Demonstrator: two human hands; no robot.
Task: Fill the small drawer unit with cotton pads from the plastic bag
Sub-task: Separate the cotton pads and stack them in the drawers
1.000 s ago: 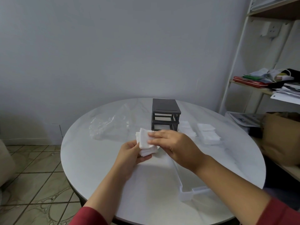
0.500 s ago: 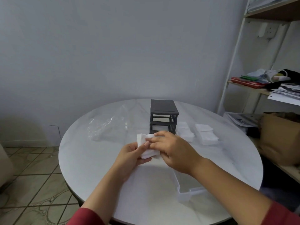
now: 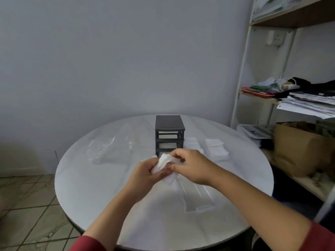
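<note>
Gripping cotton pads, left hand and right hand fingers curled.

One head-worn view looks forward and down across the round table toward the wall.

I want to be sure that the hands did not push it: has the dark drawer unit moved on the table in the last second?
No. The drawer unit stands just left of the same pad stack, as before; only the camera shifted.

Table holds drawer unit, bag, pads, loose drawer.
</note>
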